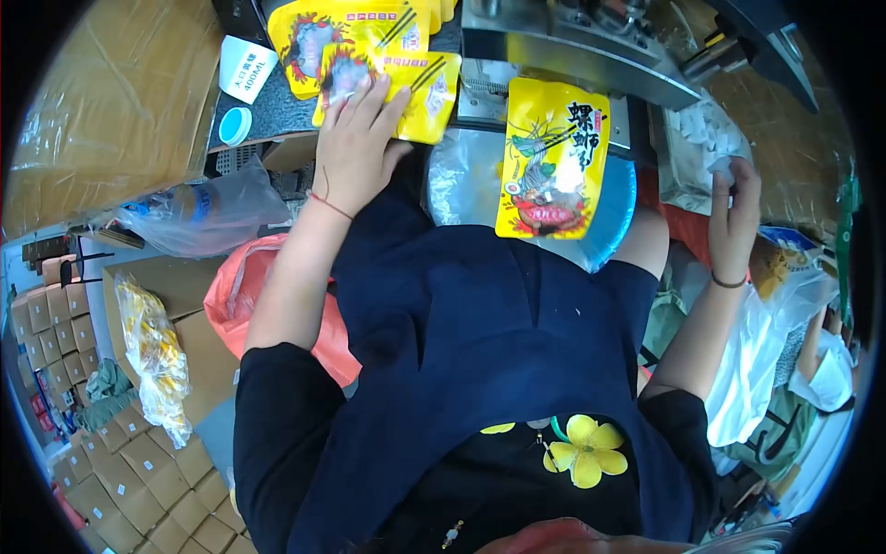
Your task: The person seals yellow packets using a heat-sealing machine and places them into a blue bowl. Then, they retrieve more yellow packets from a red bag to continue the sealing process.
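— Head view, entry one: how do we list the left hand (355,148)?
— We list it left of the metal machine (572,46), arm stretched forward, palm down, fingers spread wide and flat on the stacked yellow pouches (434,88).
— Their lie?
— Printed faces up, overlapping, long axes roughly across the view, slightly tilted.
— Entry two, the right hand (734,208)?
— Right of the machine and nearer our body, forearm raised, fingertips pinched narrow on a white sachet (722,169), just beside a bag of sachets (697,138).
— Entry three?
— We record a single pouch (552,157) just below the machine, face up, long axis running away from us, over a blue basin (614,208).
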Demonstrator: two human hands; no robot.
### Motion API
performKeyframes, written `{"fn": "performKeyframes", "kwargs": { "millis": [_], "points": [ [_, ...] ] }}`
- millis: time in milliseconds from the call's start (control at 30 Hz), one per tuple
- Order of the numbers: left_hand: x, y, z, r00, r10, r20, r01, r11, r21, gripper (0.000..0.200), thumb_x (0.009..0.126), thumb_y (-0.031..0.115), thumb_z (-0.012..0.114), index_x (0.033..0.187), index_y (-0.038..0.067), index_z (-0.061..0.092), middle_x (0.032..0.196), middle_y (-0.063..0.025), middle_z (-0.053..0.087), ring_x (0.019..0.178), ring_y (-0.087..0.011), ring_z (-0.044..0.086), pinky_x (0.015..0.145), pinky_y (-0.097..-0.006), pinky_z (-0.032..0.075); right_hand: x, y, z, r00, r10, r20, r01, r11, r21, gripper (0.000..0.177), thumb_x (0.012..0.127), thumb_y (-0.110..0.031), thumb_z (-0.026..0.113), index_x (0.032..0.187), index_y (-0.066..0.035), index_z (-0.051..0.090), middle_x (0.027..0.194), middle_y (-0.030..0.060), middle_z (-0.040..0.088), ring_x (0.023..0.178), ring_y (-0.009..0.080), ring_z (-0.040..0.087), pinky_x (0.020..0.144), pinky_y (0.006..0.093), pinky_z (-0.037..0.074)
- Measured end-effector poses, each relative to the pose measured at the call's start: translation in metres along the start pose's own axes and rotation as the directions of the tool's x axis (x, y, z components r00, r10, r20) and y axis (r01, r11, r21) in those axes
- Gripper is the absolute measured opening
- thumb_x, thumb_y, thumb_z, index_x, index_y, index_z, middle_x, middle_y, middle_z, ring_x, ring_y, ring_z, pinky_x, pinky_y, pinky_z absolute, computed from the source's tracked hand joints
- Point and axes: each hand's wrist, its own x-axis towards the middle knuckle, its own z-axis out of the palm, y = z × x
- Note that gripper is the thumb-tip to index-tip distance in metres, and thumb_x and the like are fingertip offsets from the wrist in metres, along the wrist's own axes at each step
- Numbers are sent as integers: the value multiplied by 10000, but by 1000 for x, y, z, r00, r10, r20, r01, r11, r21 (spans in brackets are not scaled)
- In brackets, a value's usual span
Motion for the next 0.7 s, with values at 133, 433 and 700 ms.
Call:
{"fn": "performKeyframes", "kwargs": {
  "millis": [133,433,700],
  "points": [
    [-7,29,-5,939,-314,-139,216,855,-471,266,952,108,613,1203,40,672,1092,-143,712,1030,-331,667,868,-394,507,2,-44,5,989,-79,127,57,984,166,180,1024,-128,561,1129,-2,634,1044,138,674,955,270,649,838,356,501],
    [18,133,-17,868,-138,477,493,125,-861,257,930,208,749,1044,-22,733,808,-75,738,722,-71,685,648,-237,527,31,-130,36,964,-79,255,-112,747,655,190,897,-109,753,1034,-3,678,818,16,660,708,95,602,659,257,503],
    [11,175,-5,769,248,590,630,-452,-632,322,1006,190,645,1226,-45,649,1168,-85,718,1049,-125,660,956,-301,517,43,-100,17,790,-365,492,93,866,492,240,1024,-208,540,1108,-22,667,986,156,683,918,356,658,834,401,523]
  ]
}}
